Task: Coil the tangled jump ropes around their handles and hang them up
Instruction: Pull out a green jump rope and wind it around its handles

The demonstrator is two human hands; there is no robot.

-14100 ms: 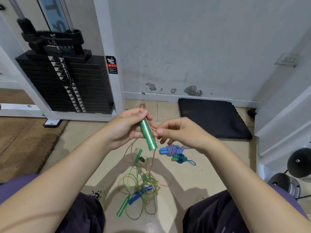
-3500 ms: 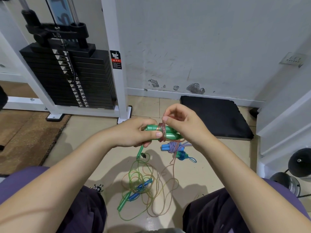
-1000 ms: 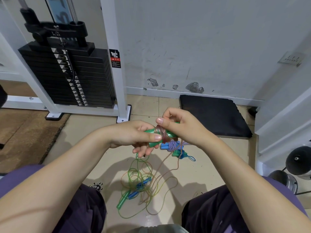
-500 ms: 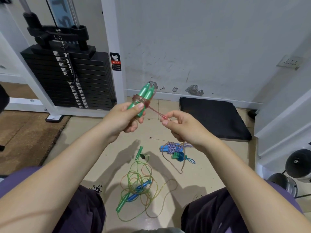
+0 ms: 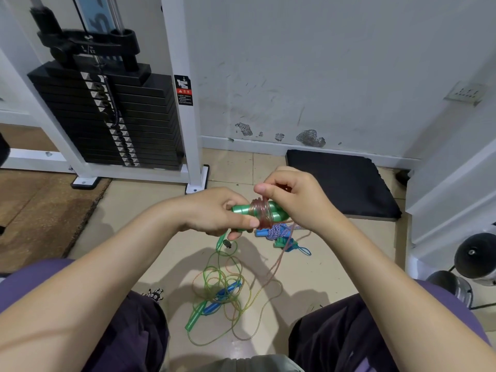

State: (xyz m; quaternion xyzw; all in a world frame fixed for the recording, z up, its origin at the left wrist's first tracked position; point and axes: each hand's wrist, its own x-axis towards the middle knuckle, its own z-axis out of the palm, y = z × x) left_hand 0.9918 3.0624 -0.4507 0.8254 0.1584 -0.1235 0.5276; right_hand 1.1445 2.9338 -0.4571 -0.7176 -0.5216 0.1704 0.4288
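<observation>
Head view, the only one available: I am noting the left hand [image 5: 214,213] gripping the pair of green handles [image 5: 243,209], held roughly level above the floor, with its thumb pressing at the edge of the reddish coil [image 5: 261,213] wound round them. The right hand [image 5: 298,200] is pinching the reddish rope [image 5: 279,260] just above the coil. Half a second ago the handles were raised up and to the left with the rope drawn taut between the hands; they are now brought back down and the hands are closing together, so I judge another turn is being laid on.

The remaining slack is trailing from the coil down to the floor tiles [image 5: 308,267], where it runs into the green tangle [image 5: 218,281]. A bundled blue-handled rope [image 5: 276,233] is lying beyond. By my judgement, coiling is well advanced on this rope; hanging is not yet begun.
</observation>
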